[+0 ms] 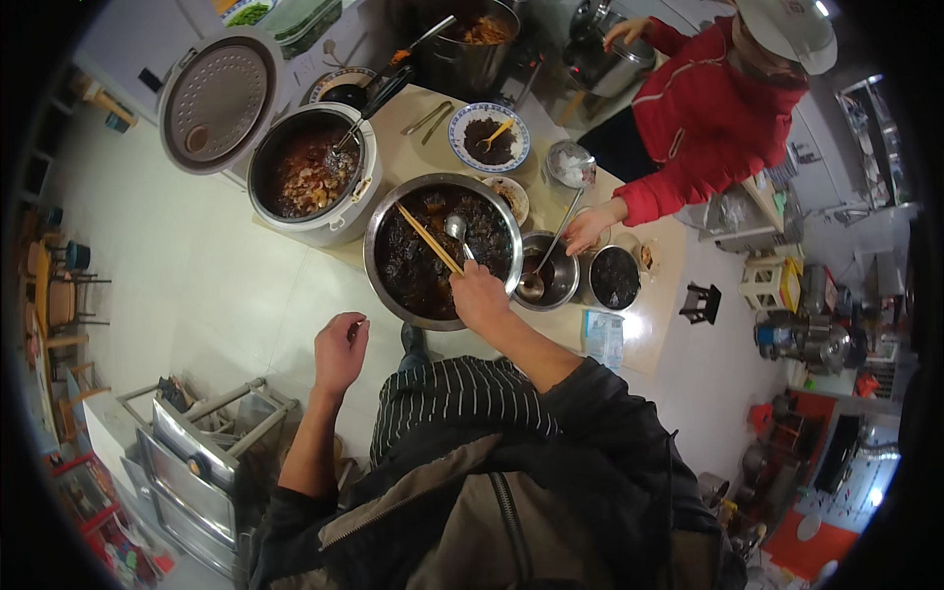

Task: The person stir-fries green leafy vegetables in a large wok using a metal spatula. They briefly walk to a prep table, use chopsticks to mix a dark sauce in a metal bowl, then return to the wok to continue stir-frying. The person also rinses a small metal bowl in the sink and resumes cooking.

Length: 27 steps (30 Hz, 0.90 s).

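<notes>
My right hand grips a pair of wooden chopsticks over the near rim of a wide steel basin. Dark, glossy food in liquid fills much of that basin. A metal spoon lies in it, its handle running up to my right fingers; whether they also hold it I cannot tell. My left hand hovers above the floor, left of the basin, loosely curled with a gap at the thumb and nothing seen in it. To the basin's left stands an open electric cooker of reddish stew with a ladle.
Across the table, a person in a red jacket reaches toward a smaller steel bowl with a ladle. Nearby are a blue-rimmed bowl, tongs, a pot of dark food and a packet. A metal-framed cart stands lower left.
</notes>
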{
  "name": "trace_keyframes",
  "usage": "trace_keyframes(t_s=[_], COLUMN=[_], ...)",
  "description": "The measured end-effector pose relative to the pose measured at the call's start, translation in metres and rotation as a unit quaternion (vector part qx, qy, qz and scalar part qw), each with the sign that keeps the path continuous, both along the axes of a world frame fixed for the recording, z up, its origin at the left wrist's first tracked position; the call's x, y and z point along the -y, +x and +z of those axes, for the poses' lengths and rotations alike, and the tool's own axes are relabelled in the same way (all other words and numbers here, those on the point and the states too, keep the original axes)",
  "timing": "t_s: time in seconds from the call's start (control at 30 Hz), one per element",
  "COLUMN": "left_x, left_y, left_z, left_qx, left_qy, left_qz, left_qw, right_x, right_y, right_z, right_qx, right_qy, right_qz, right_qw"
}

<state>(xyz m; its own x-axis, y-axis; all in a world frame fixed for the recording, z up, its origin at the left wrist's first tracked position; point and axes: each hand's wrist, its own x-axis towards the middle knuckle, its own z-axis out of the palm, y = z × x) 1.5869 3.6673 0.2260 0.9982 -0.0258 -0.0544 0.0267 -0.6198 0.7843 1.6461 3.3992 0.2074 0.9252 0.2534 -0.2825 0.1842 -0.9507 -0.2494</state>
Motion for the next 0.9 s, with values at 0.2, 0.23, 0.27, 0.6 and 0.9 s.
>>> trace_keyframes(t_s=[0.2, 0.23, 0.27, 0.6, 0.9], left_x=[-0.002, 0.003, 0.008, 0.086, 0.168], left_y=[0.050, 0.055, 0.060, 0.093, 0.115], left_z=[-0.001, -0.001, -0.001, -0.001, -0.020], left_qx=[0.020, 0.034, 0.042, 0.140, 0.216], left_qy=[-0.046, -0.050, -0.059, 0.054, 0.068], left_qz=[-0.065, -0.078, -0.088, -0.360, -0.581], left_qw=[0.997, 0.995, 0.993, 0.921, 0.782], right_x=[-0.009, -0.010, -0.011, 0.058, 0.129], right_y=[0.003, 0.003, 0.004, 0.033, 0.013], right_z=[-0.006, -0.006, -0.006, 0.090, 0.146], right_qx=[0.008, 0.001, -0.002, -0.098, -0.183], right_qy=[-0.042, -0.047, -0.062, 0.060, -0.036], right_qz=[-0.043, -0.047, -0.052, -0.091, -0.123], right_qw=[0.998, 0.998, 0.997, 0.989, 0.975])
